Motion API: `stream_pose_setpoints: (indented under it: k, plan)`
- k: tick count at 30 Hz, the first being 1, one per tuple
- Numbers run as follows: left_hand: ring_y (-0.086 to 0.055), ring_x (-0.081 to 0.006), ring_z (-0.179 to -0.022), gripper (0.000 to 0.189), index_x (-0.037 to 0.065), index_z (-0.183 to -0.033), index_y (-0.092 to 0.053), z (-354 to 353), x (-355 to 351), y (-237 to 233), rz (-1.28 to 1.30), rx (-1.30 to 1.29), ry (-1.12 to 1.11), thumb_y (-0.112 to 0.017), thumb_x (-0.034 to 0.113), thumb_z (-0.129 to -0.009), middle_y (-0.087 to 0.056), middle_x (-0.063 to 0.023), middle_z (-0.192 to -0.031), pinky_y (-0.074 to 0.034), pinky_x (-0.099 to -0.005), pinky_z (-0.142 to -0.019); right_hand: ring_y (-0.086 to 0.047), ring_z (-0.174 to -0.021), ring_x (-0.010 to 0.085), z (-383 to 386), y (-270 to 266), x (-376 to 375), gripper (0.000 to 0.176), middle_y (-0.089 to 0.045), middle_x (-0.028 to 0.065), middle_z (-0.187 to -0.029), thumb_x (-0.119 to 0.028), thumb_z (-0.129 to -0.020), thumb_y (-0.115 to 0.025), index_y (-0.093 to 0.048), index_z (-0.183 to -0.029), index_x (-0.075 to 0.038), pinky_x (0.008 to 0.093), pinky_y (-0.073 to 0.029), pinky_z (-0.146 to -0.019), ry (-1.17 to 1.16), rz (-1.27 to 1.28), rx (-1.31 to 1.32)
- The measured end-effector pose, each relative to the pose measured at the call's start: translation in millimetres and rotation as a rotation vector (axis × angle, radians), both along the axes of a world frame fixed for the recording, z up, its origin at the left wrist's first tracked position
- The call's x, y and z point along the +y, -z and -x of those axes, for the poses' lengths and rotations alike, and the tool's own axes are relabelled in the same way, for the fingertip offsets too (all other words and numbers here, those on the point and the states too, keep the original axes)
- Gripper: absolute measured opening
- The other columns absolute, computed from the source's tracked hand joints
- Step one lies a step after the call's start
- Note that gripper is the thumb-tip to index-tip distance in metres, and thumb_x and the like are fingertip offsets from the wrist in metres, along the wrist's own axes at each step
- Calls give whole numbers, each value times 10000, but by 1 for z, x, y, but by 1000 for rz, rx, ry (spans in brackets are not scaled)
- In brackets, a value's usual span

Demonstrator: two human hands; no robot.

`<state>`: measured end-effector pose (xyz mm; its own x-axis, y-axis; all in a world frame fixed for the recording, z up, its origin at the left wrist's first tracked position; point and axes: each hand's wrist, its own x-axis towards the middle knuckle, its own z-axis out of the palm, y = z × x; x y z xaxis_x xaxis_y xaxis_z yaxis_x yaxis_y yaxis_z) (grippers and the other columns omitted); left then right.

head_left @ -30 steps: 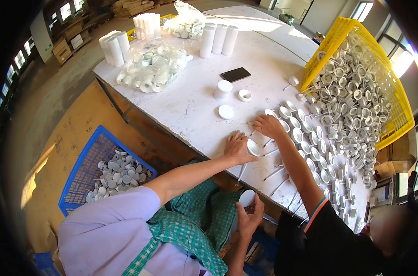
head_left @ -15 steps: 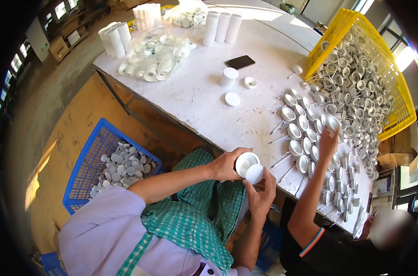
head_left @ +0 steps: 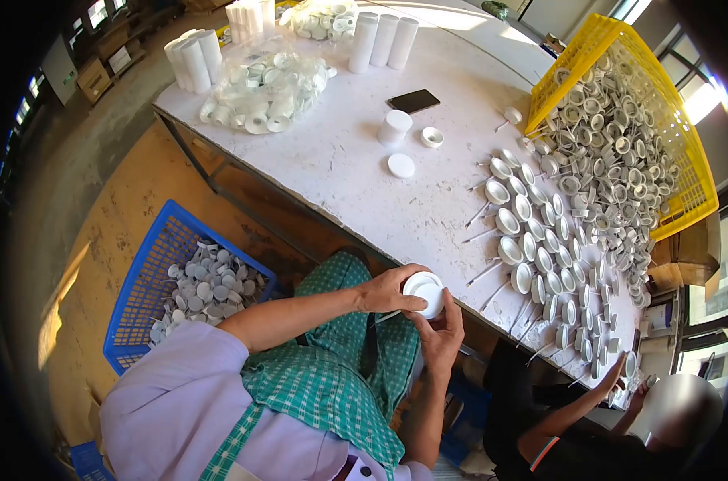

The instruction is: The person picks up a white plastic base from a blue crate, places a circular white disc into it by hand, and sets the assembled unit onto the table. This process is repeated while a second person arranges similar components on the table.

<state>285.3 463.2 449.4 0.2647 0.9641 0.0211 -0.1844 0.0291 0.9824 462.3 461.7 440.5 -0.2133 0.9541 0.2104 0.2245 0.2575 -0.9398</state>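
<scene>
Over my lap, my left hand (head_left: 390, 290) grips a white round cup-shaped piece (head_left: 414, 280) from its left side. A flat white disc (head_left: 430, 300) lies over the cup's opening, at least in part seated in it. My left thumb rests on the disc. My right hand (head_left: 440, 330) closes on the lower right edge of the pair, fingers bent round the rim. A thin stem pokes out below my left hand. Beyond my hands on the table (head_left: 332, 180) stand a stack of white discs (head_left: 394, 127), a single disc (head_left: 401, 166) and a small white cup (head_left: 431, 137).
Many stemmed white cups (head_left: 520, 207) lie in rows at right, before a tipped yellow crate (head_left: 661, 88) spilling more. A phone (head_left: 414, 101), a bag of white parts (head_left: 268, 92) and white rolls (head_left: 376, 40) are farther back. A blue basket (head_left: 139, 280) sits left. A co-worker (head_left: 588, 433) works at right.
The disc, tilted beside the cup's opening before, now lies over it with my left thumb on top. The co-worker's hand has drawn back from the rows towards the lower right, holding a cup.
</scene>
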Motion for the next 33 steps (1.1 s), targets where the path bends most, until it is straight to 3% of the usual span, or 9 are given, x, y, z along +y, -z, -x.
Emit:
stream_pose_setpoints:
  k: [2, 5, 9, 11, 14, 23, 33]
  plan:
    - [-562, -223, -995, 592, -7, -1196, -458, -6, 0, -2, 80, 251, -154, -720, 210, -712, -577, -137, -1065, -471, -352, -853, -540, -735, 73, 4, -7, -3, 662, -541, 30, -979, 28, -659, -760, -468, -1253, 7, 205, -481, -623, -44, -44, -78]
    - [-571, -226, -979, 551, -1, -1179, -467, -9, -1, 5, -12, 383, -197, -702, 211, -728, -585, -139, -1050, -476, -346, -844, -542, -736, 74, 2, 9, -1, 667, -539, 32, -993, 44, -660, -752, -465, -1259, -1, 207, -486, -627, -44, -64, -66]
    - [-579, -231, -963, 521, 4, -1174, -467, -9, -3, -2, -27, 417, -204, -682, 192, -737, -585, -145, -1050, -486, -354, -827, -548, -739, 78, 4, 10, -5, 623, -546, 59, -1037, 34, -698, -725, -455, -1259, 20, 205, -490, -626, -59, -6, 43]
    - [-591, -251, -953, 510, 4, -1184, -457, -9, -4, -8, 108, 335, -182, -657, 173, -746, -587, -156, -1052, -493, -369, -819, -564, -734, 90, 4, 12, -5, 497, -573, 88, -1032, -25, -779, -669, -471, -1229, 50, 207, -496, -605, -24, 227, 327]
    - [-599, -268, -951, 505, 8, -1198, -445, -8, -5, -4, 0, 432, -197, -639, 175, -762, -588, -171, -1058, -497, -374, -821, -586, -762, 112, 1, 13, -2, 391, -599, 82, -1003, -78, -829, -628, -522, -1184, 44, 213, -507, -601, 19, 438, 425]
    - [-594, -296, -996, 476, 27, -1216, -436, -8, -7, -4, 6, 452, -184, -613, 169, -797, -588, -184, -1086, -492, -389, -832, -597, -659, 108, 13, 18, -1, 309, -637, 98, -886, -105, -864, -590, -562, -1127, 55, 197, -496, -538, 62, 569, 490]
    - [-599, -309, -986, 476, 36, -1229, -424, -7, -7, -3, 30, 468, -170, -597, 175, -808, -595, -194, -1072, -493, -392, -827, -595, -652, 105, 18, 20, 0, 292, -630, 89, -885, -84, -858, -589, -561, -1113, 54, 190, -491, -518, 104, 664, 563]
